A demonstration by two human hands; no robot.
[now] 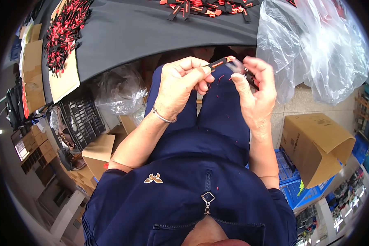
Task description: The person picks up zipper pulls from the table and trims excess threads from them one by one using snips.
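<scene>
My left hand pinches a small black fabric tab with a red-orange mark and a red end, between thumb and fingers. The tab points right, over my lap, near the table's front edge. Close to its red end is my right hand, fingers curled around what look like small thread snips. Their metal blades are smeared by motion beside the tab's tip, so I cannot tell if they touch it. Short red thread scraps lie on my dark blue trousers.
On the black-covered table, a heap of similar tabs lies on cardboard at left, with another heap at the far edge. Clear plastic bags hang at right. An open cardboard box stands on a blue crate.
</scene>
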